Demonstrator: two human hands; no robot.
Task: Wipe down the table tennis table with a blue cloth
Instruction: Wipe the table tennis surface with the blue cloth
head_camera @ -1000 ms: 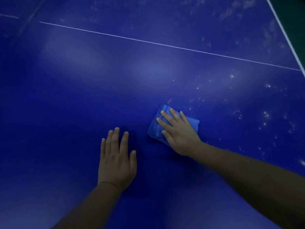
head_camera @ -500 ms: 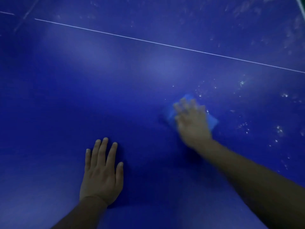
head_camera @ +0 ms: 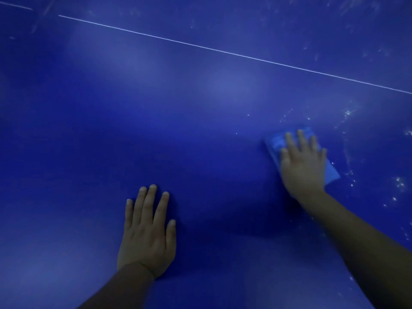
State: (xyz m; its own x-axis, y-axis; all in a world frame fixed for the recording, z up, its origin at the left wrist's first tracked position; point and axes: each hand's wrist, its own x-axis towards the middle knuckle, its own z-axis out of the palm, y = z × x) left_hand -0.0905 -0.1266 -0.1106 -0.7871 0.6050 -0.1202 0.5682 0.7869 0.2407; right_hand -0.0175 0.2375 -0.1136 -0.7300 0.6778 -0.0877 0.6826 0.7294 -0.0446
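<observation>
- One desk (head_camera: 178,112), the dark blue table tennis table, filling the whole view; one thin white line (head_camera: 223,51) slanting across its far part, a short second stroke at the top left corner.
- Two bare arms reaching in from the near edge, two hands on the surface.
- Left hand (head_camera: 147,233) laid flat on bare desk, fingers (head_camera: 152,197) straight and close together, holding nothing; judged a brace for leaning.
- Right hand (head_camera: 304,163) pressed flat on top of the cloth, fingers straight and slightly spread, not curled round it; outline blurred.
- One blue cloth (head_camera: 275,142), folded, flat on the desk under the right palm, well apart from the left hand; edges showing at the hand's left and lower right.
- Many white specks (head_camera: 399,182), too many and too small to count, scattered just right of the cloth and beyond.
- Step in hand, judged: mid-wipe, at the edge of the speckled patch.
- Next move, judged: steady downward pressure, cloth kept flat, stroke carried rightward over the specks, left palm planted.
</observation>
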